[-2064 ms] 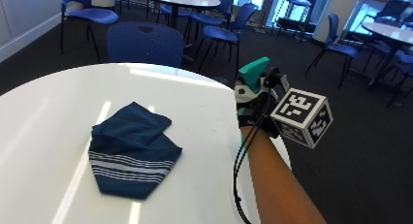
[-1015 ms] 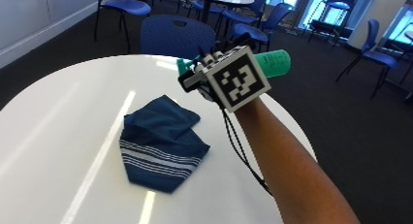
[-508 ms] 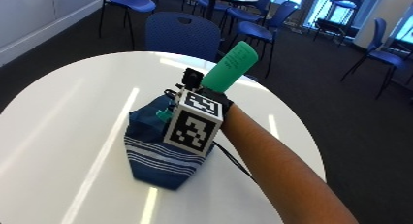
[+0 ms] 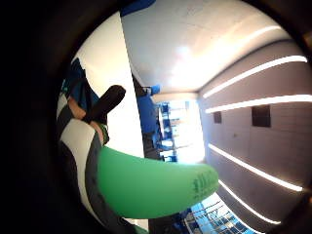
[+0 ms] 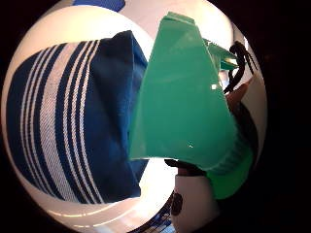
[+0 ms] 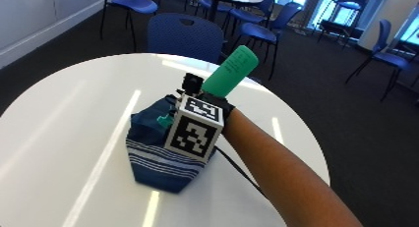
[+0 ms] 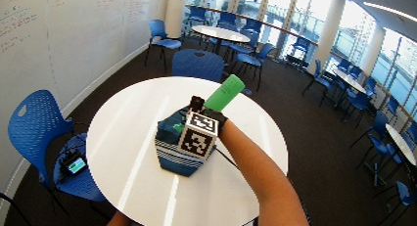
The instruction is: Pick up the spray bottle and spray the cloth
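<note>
1. Gloved right hand (image 6: 216, 105) grips the green spray bottle (image 6: 228, 72), fingers wrapped round its body, which sticks up tilted behind the hand.
2. Below and just ahead of the hand, the folded blue cloth (image 6: 157, 156) with white stripes lies on the round white bench (image 6: 65, 128).
3. From the palm, the bottle's green head (image 5: 182, 97) hangs close over the cloth (image 5: 68, 116).
4. Beyond the hand stands a blue chair (image 6: 183, 35).

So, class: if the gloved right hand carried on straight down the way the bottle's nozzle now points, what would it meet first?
Most likely the blue striped cloth: the right hand holds the green spray bottle tipped over it, nozzle towards the cloth on the white table. The gap is unclear.
</note>
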Available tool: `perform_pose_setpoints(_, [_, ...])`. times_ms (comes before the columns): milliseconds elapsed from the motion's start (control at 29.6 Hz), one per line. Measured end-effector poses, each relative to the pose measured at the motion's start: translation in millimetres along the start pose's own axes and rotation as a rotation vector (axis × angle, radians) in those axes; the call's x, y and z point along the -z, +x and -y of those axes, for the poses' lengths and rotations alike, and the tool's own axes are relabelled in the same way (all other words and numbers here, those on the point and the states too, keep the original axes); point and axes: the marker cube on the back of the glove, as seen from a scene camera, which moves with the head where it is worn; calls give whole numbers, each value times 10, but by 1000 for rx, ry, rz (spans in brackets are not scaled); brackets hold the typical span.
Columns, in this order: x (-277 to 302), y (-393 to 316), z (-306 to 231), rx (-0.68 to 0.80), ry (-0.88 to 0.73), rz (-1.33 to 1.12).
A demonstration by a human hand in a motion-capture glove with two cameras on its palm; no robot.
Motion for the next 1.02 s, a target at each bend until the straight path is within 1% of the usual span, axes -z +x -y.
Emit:
perform_pose_setpoints(237, [0,-52,-30,0,-2,13])
perform_pose_setpoints(406, [37,4,2,-79,12,65])
perform_pose_setpoints(711, [295,380,225,-428,123,305])
perform_pose_setpoints(1015, [570,722,389,-869,266,674])
